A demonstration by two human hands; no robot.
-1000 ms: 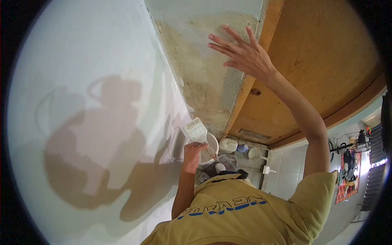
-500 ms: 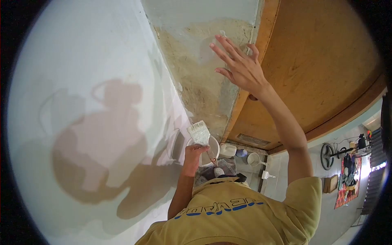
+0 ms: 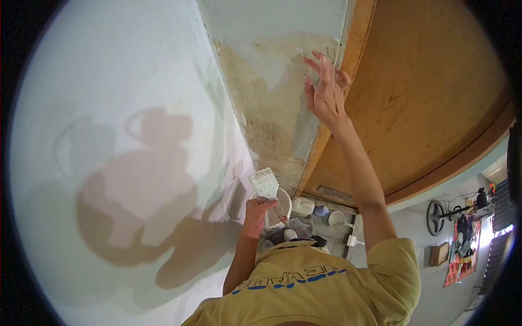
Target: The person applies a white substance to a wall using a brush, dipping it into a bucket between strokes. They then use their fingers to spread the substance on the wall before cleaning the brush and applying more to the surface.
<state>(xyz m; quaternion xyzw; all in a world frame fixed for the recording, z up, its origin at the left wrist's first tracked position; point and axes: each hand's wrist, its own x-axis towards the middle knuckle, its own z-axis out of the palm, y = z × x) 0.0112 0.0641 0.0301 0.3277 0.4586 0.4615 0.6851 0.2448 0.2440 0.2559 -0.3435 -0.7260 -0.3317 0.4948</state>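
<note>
Low at the centre, my left hand (image 3: pixel 254 216) is closed round the handle of a wide paintbrush (image 3: pixel 265 185), its pale bristles pointing up and coated white. Behind the brush a white bucket (image 3: pixel 287 202) stands on the floor, partly hidden by the hand and brush. My right hand (image 3: pixel 325 93) is raised in front of a patchy beige wall section (image 3: pixel 261 108), near the wooden door frame (image 3: pixel 322 142). Its fingers are apart and somewhat bent, with nothing in them.
A white wall (image 3: pixel 136 70) with shadows fills the left. On the right is a brown wooden door (image 3: pixel 424 98). A white jug (image 3: pixel 303 206), a blue-purple item (image 3: pixel 321 211) and a white dipper (image 3: pixel 338 219) stand on the floor. Farther right, assorted things lie on a red mat (image 3: pixel 455 271).
My right hand has shifted right and slightly down along the wall towards the door frame, its fingers more bent. My left hand still holds the paintbrush, nearly in the same place.
</note>
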